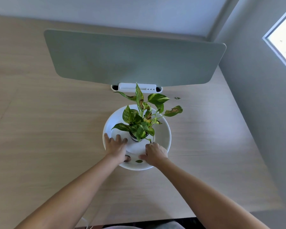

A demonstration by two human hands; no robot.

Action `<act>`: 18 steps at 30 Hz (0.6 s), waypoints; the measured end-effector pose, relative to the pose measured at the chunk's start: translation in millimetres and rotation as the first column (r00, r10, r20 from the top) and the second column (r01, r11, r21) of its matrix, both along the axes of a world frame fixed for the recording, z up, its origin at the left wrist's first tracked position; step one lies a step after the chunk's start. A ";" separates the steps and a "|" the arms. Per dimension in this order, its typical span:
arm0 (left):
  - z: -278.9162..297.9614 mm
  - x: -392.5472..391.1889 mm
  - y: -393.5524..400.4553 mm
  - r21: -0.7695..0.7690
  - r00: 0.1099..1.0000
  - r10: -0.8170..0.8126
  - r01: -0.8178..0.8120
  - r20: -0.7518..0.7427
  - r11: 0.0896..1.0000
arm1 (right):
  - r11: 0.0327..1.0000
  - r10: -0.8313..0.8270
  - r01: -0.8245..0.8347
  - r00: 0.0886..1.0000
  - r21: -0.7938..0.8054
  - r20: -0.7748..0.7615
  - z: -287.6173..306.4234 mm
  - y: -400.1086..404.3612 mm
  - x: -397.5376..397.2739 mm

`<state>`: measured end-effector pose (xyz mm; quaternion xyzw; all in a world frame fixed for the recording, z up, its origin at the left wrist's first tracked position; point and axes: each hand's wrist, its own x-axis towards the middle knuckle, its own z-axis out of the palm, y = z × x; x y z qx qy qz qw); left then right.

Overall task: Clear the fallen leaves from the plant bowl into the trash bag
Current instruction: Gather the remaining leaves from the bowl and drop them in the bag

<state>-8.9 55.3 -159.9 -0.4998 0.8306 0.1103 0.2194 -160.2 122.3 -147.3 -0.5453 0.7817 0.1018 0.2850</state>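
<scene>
A white plant bowl (165, 129) stands mid-table with a small potted pothos (137, 123) in its middle; several of its leaves have brown patches. My left hand (116, 146) lies spread on the bowl's left inner side, its thumb touching a dark fallen leaf (127, 158) near the front rim. Between my hands a small green leaf (139, 161) lies in the bowl. My right hand (155, 152) is curled knuckles-up over the bowl's front right. A thin stem (153, 138) runs down to its fingertips, which are hidden. No trash bag is in view.
The bowl stands on a light wooden table (56, 129). A grey-green panel (134, 58) stands behind it, with a white holder (137, 87) at its foot. One small leaf (177, 98) lies on the table to the back right. A wall and window are at the right.
</scene>
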 end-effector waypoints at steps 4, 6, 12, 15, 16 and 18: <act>4.4 -0.6 -1.0 0.016 1.000 -0.007 0.007 -0.007 1.000 | 0.999 -0.015 0.020 0.993 0.045 -0.121 -3.2 2.3 25.6; 5.3 4.4 -4.1 0.010 0.999 -0.012 0.013 -0.052 1.000 | 0.997 -0.058 0.064 0.993 0.049 -0.101 -2.8 -1.7 30.9; -0.9 19.0 -10.9 -0.034 0.983 -0.102 0.098 -0.151 0.995 | 0.997 -0.069 0.067 0.994 -0.027 -0.080 -2.0 -4.5 29.9; -6.2 23.2 -13.0 -0.023 0.967 -0.167 0.166 -0.195 0.986 | 1.000 -0.010 0.009 0.998 -0.014 -0.057 -1.6 -5.4 29.1; -5.4 22.9 -14.4 -0.006 0.961 -0.174 0.177 -0.214 0.984 | 1.000 -0.001 0.000 1.000 -0.022 -0.030 -1.4 -5.6 27.5; -5.3 24.4 -19.2 0.045 0.946 -0.172 0.191 -0.276 0.981 | 0.997 -0.047 0.051 0.997 -0.061 0.055 -0.7 -5.9 20.1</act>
